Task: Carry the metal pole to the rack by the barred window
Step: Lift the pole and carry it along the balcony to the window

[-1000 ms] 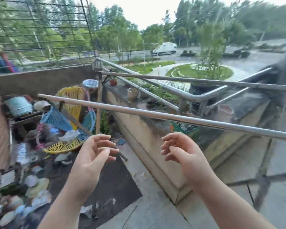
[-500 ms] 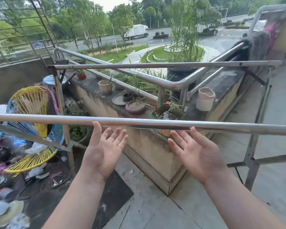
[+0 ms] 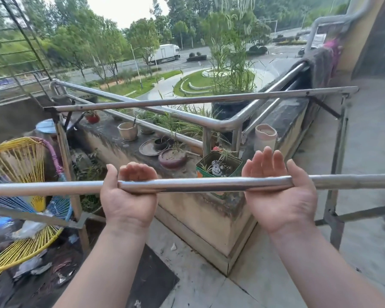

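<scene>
The long shiny metal pole (image 3: 200,185) runs level across the whole view, lying across both upturned palms. My left hand (image 3: 129,196) has its thumb and curled fingers around the pole. My right hand (image 3: 278,196) cradles it in the palm, thumb hooked over it, fingers stretched upward. Beyond the pole stands the rack (image 3: 198,100), a metal frame with a long top bar and upright legs at both ends. The barred window (image 3: 20,52) is at the upper left.
A concrete ledge (image 3: 205,210) with pots and plants, topped by a steel railing (image 3: 222,124), sits just below and beyond the pole. At the left are a yellow and blue woven chair (image 3: 20,174) and floor clutter. A dark mat (image 3: 151,283) lies underfoot.
Both hands were open and apart from the pole; they came up under it and now hold it. The view has swung right, away from the barred window.
</scene>
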`<state>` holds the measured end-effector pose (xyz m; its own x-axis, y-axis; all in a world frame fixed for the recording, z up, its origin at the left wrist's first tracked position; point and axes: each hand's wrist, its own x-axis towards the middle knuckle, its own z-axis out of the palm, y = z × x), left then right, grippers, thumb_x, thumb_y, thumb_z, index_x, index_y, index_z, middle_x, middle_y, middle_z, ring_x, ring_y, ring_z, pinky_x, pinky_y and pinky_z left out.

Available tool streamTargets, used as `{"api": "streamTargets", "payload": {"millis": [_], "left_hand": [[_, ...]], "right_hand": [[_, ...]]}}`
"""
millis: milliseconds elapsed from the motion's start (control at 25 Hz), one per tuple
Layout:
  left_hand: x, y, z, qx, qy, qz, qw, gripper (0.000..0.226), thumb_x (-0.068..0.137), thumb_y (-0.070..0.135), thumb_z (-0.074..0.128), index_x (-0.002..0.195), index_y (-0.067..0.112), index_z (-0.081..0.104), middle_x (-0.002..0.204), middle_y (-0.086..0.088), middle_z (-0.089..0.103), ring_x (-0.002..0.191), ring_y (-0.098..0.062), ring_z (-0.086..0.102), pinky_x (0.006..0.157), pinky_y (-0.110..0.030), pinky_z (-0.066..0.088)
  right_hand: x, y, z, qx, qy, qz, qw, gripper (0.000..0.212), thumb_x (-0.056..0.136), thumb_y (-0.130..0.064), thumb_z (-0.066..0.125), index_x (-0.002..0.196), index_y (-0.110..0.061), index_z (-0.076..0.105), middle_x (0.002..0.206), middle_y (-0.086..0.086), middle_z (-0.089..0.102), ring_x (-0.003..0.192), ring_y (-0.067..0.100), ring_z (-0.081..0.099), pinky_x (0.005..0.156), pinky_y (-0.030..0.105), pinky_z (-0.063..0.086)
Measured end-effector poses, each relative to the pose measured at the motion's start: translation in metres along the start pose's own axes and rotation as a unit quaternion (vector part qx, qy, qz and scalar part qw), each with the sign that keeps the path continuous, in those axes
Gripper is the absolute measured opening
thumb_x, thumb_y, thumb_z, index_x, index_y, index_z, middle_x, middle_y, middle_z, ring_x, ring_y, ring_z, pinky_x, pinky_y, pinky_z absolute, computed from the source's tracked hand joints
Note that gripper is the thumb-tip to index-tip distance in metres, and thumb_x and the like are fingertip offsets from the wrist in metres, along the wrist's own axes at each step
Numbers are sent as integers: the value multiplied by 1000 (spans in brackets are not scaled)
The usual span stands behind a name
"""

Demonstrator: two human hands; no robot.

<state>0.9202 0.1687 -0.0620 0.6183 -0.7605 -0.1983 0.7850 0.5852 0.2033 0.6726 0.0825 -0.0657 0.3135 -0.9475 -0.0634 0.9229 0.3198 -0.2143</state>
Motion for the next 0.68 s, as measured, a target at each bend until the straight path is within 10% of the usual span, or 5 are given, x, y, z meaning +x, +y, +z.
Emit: {"api": "streamTargets", "payload": {"millis": [680], "left_hand": [[2,40,90,12,-163,-119,979,51,107,29,47,57,21,40,44,6,40,40,-13,42,54,-25,42]], "right_hand": [[-21,9,83,-17,-125,-128,984,37,84,-37,66,59,-21,44,49,-5,46,55,14,52,72,34,49]]}}
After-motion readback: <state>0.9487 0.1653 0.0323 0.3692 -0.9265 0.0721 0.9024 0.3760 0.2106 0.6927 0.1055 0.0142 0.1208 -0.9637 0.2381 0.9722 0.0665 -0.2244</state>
